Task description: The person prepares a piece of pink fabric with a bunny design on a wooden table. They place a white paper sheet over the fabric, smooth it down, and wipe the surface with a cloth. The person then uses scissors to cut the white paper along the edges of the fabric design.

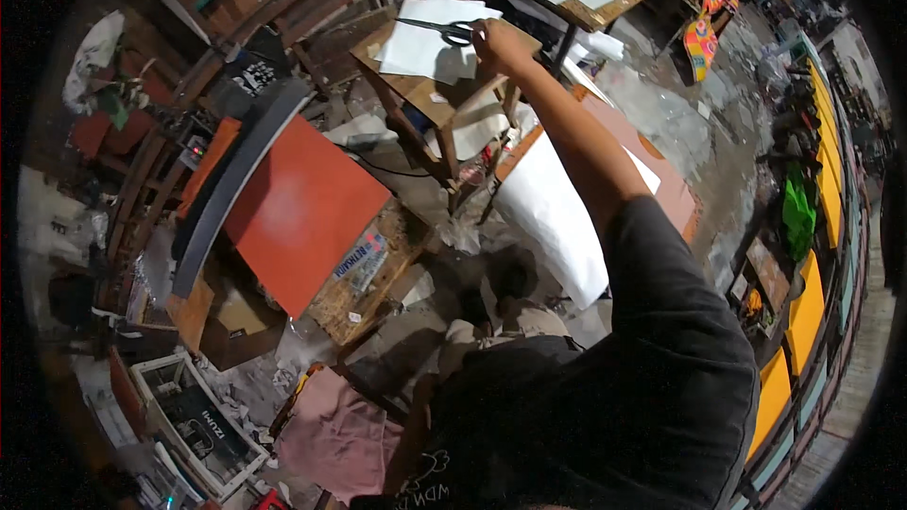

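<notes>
With my right arm stretched out to the far side, my right hand (500, 44) has its fingers closed at the handles of a pair of dark scissors (452, 32). Their blades point left over white paper sheets (413, 49), which lie on a small wooden table (428, 94). The hand's shadow falls on the paper. Low in the picture my left arm hangs beside my body, and my left hand (424, 395) is dim near my leg. Its fingers cannot be made out.
An orange-red sheet (307, 212) covers part of a wooden bench (359, 297) at left. A large white sheet (553, 217) hangs beneath my right arm. Pink cloth (335, 434) lies at lower left. Another wooden table (614, 14) with papers stands at the back; yellow panels (805, 312) line the right.
</notes>
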`<control>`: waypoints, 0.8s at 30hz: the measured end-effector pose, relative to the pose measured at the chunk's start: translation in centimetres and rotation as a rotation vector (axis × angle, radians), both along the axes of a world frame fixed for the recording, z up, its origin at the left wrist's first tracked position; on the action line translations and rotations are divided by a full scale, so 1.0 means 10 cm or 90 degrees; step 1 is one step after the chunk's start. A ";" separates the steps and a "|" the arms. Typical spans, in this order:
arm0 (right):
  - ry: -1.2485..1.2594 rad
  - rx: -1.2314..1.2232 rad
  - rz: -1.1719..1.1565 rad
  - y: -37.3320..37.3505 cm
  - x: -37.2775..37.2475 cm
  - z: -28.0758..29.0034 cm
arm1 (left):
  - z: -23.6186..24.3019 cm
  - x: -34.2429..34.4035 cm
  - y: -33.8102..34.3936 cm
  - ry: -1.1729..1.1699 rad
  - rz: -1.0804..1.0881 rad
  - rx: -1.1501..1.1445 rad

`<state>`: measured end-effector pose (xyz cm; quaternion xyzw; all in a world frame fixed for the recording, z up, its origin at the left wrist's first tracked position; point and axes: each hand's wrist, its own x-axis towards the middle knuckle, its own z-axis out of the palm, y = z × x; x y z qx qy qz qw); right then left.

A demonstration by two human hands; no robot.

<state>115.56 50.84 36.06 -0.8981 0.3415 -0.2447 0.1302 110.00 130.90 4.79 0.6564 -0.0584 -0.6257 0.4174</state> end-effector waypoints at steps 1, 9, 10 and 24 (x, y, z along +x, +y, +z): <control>0.065 0.042 0.001 -0.11 0.31 0.04 | 0.03 -0.09 0.06 0.003 0.020 0.007; 0.239 -0.126 -0.049 -0.21 0.71 0.12 | 0.20 -0.38 0.33 0.034 0.107 0.051; 0.258 -0.108 -0.063 -0.18 0.74 0.15 | 0.22 -0.40 0.35 0.035 0.114 0.053; 0.033 -0.124 -0.070 0.10 -0.43 0.77 | 0.15 0.10 0.11 -0.011 0.081 -0.002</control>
